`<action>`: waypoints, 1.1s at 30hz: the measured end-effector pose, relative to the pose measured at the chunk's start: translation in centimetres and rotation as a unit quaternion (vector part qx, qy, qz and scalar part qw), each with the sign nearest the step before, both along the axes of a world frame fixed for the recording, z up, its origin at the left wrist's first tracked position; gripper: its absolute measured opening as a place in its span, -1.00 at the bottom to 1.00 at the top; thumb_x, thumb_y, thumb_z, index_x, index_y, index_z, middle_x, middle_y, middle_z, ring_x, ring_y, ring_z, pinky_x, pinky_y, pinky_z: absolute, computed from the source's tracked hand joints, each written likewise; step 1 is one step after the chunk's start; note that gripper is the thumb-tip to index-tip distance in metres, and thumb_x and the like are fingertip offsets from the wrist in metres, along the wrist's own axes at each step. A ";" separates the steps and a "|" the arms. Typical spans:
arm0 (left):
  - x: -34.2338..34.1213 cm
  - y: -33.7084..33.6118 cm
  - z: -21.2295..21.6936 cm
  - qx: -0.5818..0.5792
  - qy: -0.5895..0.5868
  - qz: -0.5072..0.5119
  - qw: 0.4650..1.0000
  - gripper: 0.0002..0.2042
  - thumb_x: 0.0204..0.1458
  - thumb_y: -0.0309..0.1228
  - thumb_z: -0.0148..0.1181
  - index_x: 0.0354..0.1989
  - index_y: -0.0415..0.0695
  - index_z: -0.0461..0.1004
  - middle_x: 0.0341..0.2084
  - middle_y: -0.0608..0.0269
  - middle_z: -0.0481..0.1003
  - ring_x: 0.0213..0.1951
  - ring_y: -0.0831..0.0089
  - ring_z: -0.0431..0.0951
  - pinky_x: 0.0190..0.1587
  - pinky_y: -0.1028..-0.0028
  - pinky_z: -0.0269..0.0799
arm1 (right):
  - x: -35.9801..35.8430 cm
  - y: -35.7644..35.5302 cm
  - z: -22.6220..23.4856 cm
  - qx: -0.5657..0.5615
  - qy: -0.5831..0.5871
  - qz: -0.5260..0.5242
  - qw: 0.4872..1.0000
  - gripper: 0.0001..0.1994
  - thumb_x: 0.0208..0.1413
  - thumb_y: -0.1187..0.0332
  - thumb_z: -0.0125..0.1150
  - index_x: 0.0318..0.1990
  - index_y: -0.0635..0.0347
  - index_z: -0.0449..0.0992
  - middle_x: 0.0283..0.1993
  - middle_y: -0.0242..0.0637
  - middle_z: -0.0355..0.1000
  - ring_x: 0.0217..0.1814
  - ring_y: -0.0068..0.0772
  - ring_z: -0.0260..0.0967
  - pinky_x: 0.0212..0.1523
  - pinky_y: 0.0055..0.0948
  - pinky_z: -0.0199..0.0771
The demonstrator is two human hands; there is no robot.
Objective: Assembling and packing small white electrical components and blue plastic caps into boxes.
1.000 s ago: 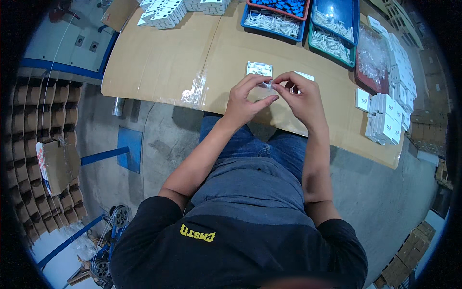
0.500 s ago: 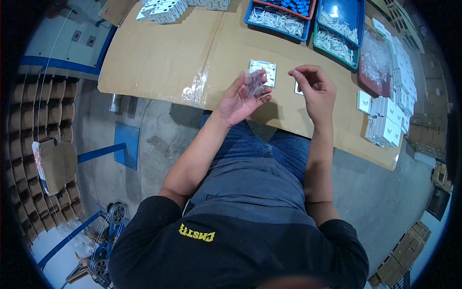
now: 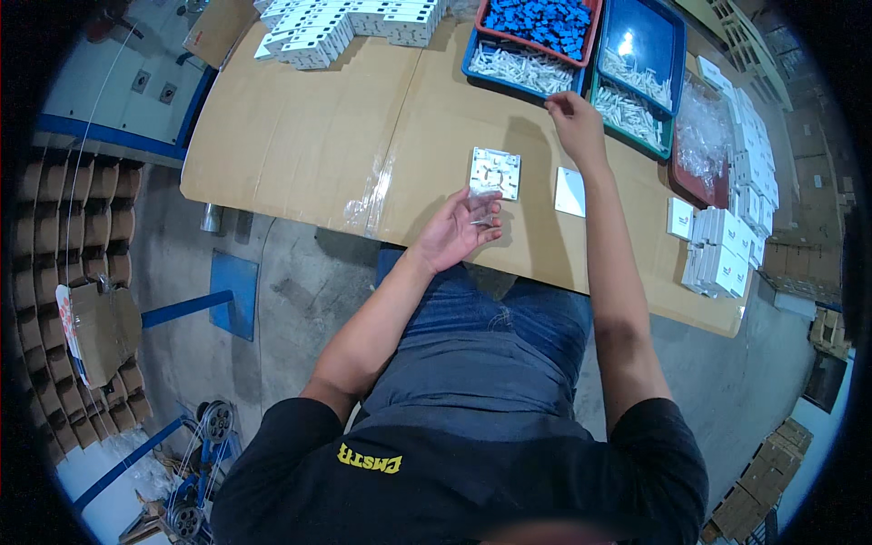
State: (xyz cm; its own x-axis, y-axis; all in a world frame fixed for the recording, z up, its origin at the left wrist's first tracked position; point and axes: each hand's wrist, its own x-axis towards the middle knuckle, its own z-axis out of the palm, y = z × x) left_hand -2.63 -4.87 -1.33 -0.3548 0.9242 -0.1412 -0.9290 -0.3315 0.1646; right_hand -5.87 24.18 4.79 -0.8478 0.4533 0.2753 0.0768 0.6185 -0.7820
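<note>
When looking down from the head view, shows the left hand [image 3: 450, 234] over the near edge of a cardboard-covered table [image 3: 291, 136], turned palm up, fingers apart, cradling a thin pale piece [image 3: 481, 222] and seemingly some clear film [image 3: 476, 205], perhaps to prevent slipping. Just beyond those fingertips, includes an open white unit [image 3: 496, 174] lying flat, inner side up, probably for easy access. Places a flat white square [image 3: 569, 193] to the right, apart from it. Also shows the right hand [image 3: 578, 127] stretched to the near rim of a blue tray [image 3: 504, 87] of white pegs [image 3: 518, 68], fingertips close together; cannot tell whether clamped on anything. Has a red tray [image 3: 536, 51] of blue pieces [image 3: 536, 25] overlapping that blue tray, apparently for saving space within reach. Farther right, adds clear bags [image 3: 707, 141], likely trayed against scattering, beside stacked white boxes [image 3: 722, 259].
</note>
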 end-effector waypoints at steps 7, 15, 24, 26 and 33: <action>-0.2 -0.4 -1.4 -0.007 0.003 -0.038 0.999 -0.45 0.40 0.00 -0.18 0.28 -0.24 0.33 -0.05 0.15 0.51 0.03 0.25 0.53 0.15 0.22 0.44 | -7.1 2.9 -2.0 0.136 -0.042 -0.063 0.988 -0.81 0.16 0.29 0.24 -0.12 0.09 0.64 -0.13 -0.13 0.60 -0.07 -0.02 0.56 -0.08 -0.13 0.54; -0.6 -0.4 -1.7 0.020 0.002 -0.095 0.995 -0.44 0.38 -0.01 -0.12 0.31 -0.24 0.30 0.00 0.13 0.51 0.06 0.25 0.52 0.20 0.20 0.40 | -9.9 2.8 -3.2 0.245 -0.111 -0.042 0.962 -0.78 0.14 0.29 0.20 -0.11 0.03 0.66 -0.10 -0.15 0.58 -0.01 -0.04 0.53 -0.02 -0.10 0.53; -0.5 -0.3 -1.9 0.017 0.012 -0.112 0.993 -0.42 0.34 0.01 -0.03 0.29 -0.23 0.33 0.01 0.13 0.51 0.07 0.22 0.51 0.24 0.22 0.35 | -8.0 3.3 -2.9 0.248 0.087 0.003 0.965 -0.84 0.12 0.38 0.24 -0.17 0.10 0.66 -0.17 -0.14 0.58 -0.17 -0.02 0.53 -0.13 -0.14 0.54; -0.7 -0.4 -2.2 0.024 0.008 -0.098 0.995 -0.43 0.34 0.01 -0.04 0.29 -0.23 0.33 0.02 0.13 0.51 0.07 0.22 0.51 0.24 0.22 0.35 | -6.7 1.5 -1.7 0.111 0.072 0.010 0.991 -0.84 0.15 0.37 0.27 -0.15 0.13 0.65 -0.18 -0.15 0.59 -0.27 -0.15 0.54 -0.21 -0.28 0.53; -0.6 -0.2 -2.1 0.023 -0.014 -0.053 0.998 -0.44 0.35 0.04 -0.08 0.24 -0.23 0.35 0.00 0.14 0.53 0.01 0.23 0.54 0.21 0.22 0.38 | 4.0 -7.1 1.0 -0.241 0.000 0.089 0.967 -0.83 0.18 0.43 0.35 -0.12 0.30 0.64 -0.34 -0.44 0.54 -0.33 -0.68 0.40 -0.29 -0.63 0.40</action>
